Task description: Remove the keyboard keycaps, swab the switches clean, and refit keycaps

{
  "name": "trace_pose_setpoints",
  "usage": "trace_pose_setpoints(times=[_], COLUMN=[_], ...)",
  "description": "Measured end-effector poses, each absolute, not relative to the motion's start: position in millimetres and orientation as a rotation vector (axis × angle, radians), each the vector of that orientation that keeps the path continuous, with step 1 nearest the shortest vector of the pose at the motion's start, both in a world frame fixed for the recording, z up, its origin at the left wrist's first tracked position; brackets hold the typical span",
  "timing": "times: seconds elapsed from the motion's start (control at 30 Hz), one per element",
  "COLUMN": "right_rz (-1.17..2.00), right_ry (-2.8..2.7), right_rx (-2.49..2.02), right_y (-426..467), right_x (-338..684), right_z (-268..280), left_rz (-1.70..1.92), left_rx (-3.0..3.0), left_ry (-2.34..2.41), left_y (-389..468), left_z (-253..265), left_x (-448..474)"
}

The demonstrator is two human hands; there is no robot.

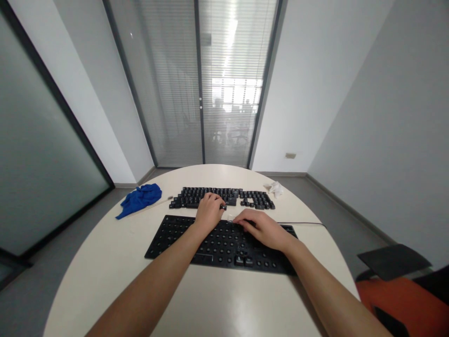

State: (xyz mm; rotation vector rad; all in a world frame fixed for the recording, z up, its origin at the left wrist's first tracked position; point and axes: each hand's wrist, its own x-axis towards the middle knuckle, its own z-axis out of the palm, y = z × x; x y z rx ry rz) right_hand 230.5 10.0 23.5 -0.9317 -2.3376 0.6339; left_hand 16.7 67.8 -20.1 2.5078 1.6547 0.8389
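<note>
Touching a keycap (223, 207) with the left hand (209, 210), holding the right hand (261, 227) over a mostly bare black keyboard (220, 245). From its centre, find rows of keycaps (229, 194) at twelve o'clock, blue cloth (141, 200) at ten, white tissue (276, 189) between one and two.

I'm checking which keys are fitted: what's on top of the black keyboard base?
On the base, what look like two keycaps sit near the close edge, right of the middle, among small exposed posts. Whatever lies beneath the left forearm, right hand and right forearm is covered.
</note>
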Motion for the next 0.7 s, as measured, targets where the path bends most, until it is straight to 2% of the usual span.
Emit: trace_pose_setpoints(times=[0.37, 0.6, 0.7], right_rz=[0.766, 1.040, 1.050], right_ry=[-2.064, -1.945, -1.971], right_rx=[-0.895, -0.925, -0.976], right_y=[18.9, 16.5, 14.7], right_x=[237.4, 237.7, 236.6], right_z=[15.8, 15.9, 16.6], left_rz=[0.862, 0.721, 0.669], left_rx=[2.560, 2.598, 2.618], left_ry=[1.606, 1.564, 1.480], left_y=[62.7, 53.8, 47.1], left_z=[-17.6, -7.2, 3.8], left_x=[18.0, 16.6, 14.5])
